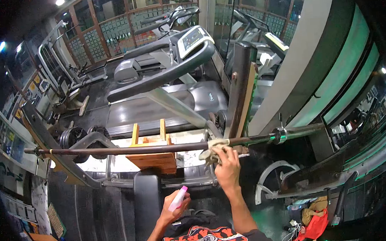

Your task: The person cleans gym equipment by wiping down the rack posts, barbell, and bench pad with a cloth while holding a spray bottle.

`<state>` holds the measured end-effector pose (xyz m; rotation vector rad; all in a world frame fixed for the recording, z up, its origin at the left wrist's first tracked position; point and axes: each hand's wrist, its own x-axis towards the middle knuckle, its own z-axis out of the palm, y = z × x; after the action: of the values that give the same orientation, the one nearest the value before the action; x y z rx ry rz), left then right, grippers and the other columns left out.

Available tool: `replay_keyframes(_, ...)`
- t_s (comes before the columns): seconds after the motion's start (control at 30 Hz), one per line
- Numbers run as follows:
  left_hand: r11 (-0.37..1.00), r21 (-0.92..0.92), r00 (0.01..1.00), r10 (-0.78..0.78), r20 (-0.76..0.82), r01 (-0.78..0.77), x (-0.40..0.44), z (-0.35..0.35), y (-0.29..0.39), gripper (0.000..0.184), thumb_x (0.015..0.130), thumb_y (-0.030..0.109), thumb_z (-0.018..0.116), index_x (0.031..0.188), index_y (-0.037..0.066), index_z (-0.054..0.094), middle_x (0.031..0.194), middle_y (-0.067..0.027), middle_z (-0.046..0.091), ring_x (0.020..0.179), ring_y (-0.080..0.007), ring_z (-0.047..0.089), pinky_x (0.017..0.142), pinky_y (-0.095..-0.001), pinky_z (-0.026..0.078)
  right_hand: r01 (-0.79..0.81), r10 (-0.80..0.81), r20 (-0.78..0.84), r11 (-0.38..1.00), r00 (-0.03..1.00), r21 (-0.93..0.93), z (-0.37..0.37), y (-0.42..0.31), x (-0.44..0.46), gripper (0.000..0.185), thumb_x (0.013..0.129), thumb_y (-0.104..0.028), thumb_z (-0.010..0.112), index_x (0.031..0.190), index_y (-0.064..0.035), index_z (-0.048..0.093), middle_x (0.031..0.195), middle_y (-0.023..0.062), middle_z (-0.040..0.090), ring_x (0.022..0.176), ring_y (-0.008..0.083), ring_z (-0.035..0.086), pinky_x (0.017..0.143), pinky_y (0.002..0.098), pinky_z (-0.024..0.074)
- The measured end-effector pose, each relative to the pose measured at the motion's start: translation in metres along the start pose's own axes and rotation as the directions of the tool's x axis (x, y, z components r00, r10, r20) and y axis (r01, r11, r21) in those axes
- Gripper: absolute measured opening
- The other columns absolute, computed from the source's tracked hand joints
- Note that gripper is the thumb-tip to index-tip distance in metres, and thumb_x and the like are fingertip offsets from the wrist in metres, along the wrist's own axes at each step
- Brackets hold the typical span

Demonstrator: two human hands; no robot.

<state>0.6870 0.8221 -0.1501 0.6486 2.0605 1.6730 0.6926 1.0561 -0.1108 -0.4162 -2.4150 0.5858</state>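
Observation:
A long barbell bar [177, 147] lies across the rack in front of me, with a shiny collar [280, 135] toward its right end. My right hand [228, 166] is closed on a beige cloth [213, 151], which is draped over the bar right of its middle and touches it. Lower and to the left, my left hand [173, 206] grips a small white bottle with a pink top [178, 199], tilted up to the right. That bottle is apart from the bar.
A padded bench [148, 201] stands below the bar. Behind it are a wooden box [152, 162] and a treadmill [165, 100]. Weight plates [74, 139] hang at the left. A dark rack post [243, 87] rises at the right. A red cloth [315, 224] lies on the floor.

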Motion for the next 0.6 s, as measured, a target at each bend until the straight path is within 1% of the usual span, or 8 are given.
replay_keyframes(0.1,0.998,-0.032,0.998,0.044,-0.034,-0.045,-0.007,0.012,0.003,0.015,0.084,0.006,0.067,0.096,-0.002,0.062,0.083,-0.0083,0.064,0.063,-0.0144,0.060,0.056,-0.0272,0.048,-0.191,0.202,0.040,0.817,0.979,0.544,-0.013,0.009,-0.014,0.049,0.073,0.012,0.053,0.116,-0.0085,0.062,0.111,0.0117,0.061,0.100,0.0306,0.060,0.088,0.0387,0.0481)
replay_keyframes(0.13,0.988,0.055,0.988,0.144,-0.057,-0.141,-0.011,0.016,0.005,0.014,0.085,0.006,0.066,0.097,-0.001,0.063,0.085,-0.0091,0.064,0.064,-0.0154,0.061,0.058,-0.0279,0.048,-0.236,0.230,0.077,0.821,0.970,0.520,-0.013,0.028,-0.024,0.046,0.078,0.013,0.051,0.120,-0.0036,0.060,0.108,0.0115,0.062,0.101,0.0263,0.061,0.088,0.0339,0.0476)
replay_keyframes(0.17,0.989,0.052,0.987,0.142,-0.076,-0.139,-0.017,0.021,0.006,0.014,0.085,0.006,0.066,0.097,-0.001,0.063,0.085,-0.0091,0.064,0.064,-0.0154,0.061,0.058,-0.0279,0.048,-0.314,0.338,0.119,0.610,0.934,0.728,-0.011,0.041,-0.035,0.037,0.088,0.007,0.049,0.123,-0.0011,0.057,0.108,0.0095,0.062,0.102,0.0219,0.060,0.089,0.0307,0.0452)
replay_keyframes(0.23,0.963,0.112,0.962,0.256,-0.094,-0.245,-0.029,0.028,0.010,0.014,0.085,0.006,0.066,0.097,-0.001,0.063,0.086,-0.0101,0.064,0.066,-0.0176,0.062,0.061,-0.0293,0.049,-0.407,0.528,0.214,0.282,0.822,0.869,-0.016,0.060,-0.055,0.032,0.095,-0.001,0.046,0.127,0.0013,0.053,0.116,0.0086,0.060,0.105,0.0195,0.058,0.093,0.0309,0.0441)
replay_keyframes(0.3,0.955,0.119,0.953,0.285,-0.107,-0.272,-0.043,0.038,0.012,0.014,0.085,0.006,0.066,0.097,-0.001,0.063,0.086,-0.0110,0.064,0.069,-0.0192,0.063,0.064,-0.0300,0.049,-0.301,0.564,0.156,0.175,0.811,0.937,-0.022,0.073,-0.075,0.034,0.100,-0.007,0.041,0.133,-0.0029,0.046,0.122,0.0096,0.057,0.106,0.0189,0.059,0.092,0.0325,0.0478)
replay_keyframes(0.4,0.952,0.088,0.939,0.305,-0.157,-0.294,-0.066,0.059,0.011,0.014,0.085,0.006,0.067,0.097,-0.001,0.062,0.082,-0.0099,0.064,0.066,-0.0186,0.063,0.061,-0.0295,0.049,-0.340,0.573,0.183,0.180,0.799,0.923,-0.048,0.080,-0.108,0.035,0.101,-0.011,0.043,0.135,-0.0017,0.045,0.126,0.0097,0.055,0.111,0.0187,0.056,0.095,0.0328,0.0450)
replay_keyframes(0.5,0.994,-0.034,0.981,0.100,-0.169,-0.107,-0.092,0.083,0.019,0.015,0.085,0.007,0.068,0.096,0.000,0.062,0.077,-0.0085,0.064,0.063,-0.0184,0.062,0.059,-0.0290,0.049,-0.391,0.619,0.243,0.113,0.747,0.914,-0.077,0.080,-0.139,0.035,0.101,-0.015,0.047,0.134,-0.0019,0.048,0.124,0.0080,0.056,0.111,0.0181,0.055,0.096,0.0327,0.0431)
replay_keyframes(0.6,0.958,0.125,0.915,0.284,-0.287,-0.258,-0.112,0.111,0.022,0.018,0.082,0.009,0.071,0.095,0.000,0.062,0.076,-0.0081,0.064,0.063,-0.0172,0.062,0.059,-0.0286,0.049,-0.483,0.596,0.319,0.133,0.737,0.866,-0.105,0.091,-0.172,0.035,0.101,-0.016,0.048,0.133,-0.0032,0.048,0.126,0.0084,0.055,0.111,0.0180,0.055,0.095,0.0323,0.0437)
